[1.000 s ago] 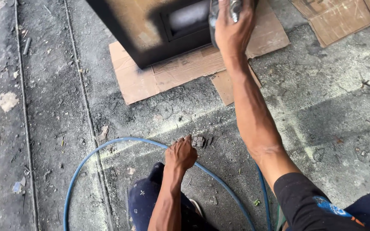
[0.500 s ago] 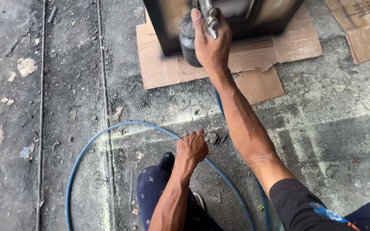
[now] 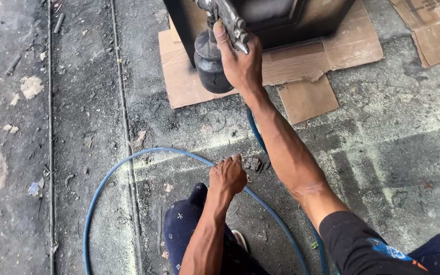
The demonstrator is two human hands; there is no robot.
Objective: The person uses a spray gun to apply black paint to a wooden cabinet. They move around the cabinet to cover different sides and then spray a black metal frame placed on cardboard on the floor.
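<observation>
My right hand (image 3: 240, 63) is stretched forward and grips a metal spray gun (image 3: 228, 18) with a round black paint cup (image 3: 211, 66) hanging under it. The gun points at a black box-shaped cabinet (image 3: 281, 20) that stands on sheets of brown cardboard (image 3: 301, 58). My left hand (image 3: 227, 175) rests with curled fingers on the grey concrete floor, right beside a blue air hose (image 3: 128, 160) that loops over the ground and runs up under my right forearm. My knee in dark blue cloth (image 3: 187, 229) is just below the left hand.
More flattened cardboard (image 3: 436, 28) lies at the top right. Two thin grooves (image 3: 51, 127) run lengthwise down the stained concrete at left. A small dark lump of debris (image 3: 253, 164) sits by my left hand.
The view has shifted, so the cabinet and cardboard sit further right and the paint cup shows fully. My right hand keeps hold of the spray gun; my left hand stays on the floor.
</observation>
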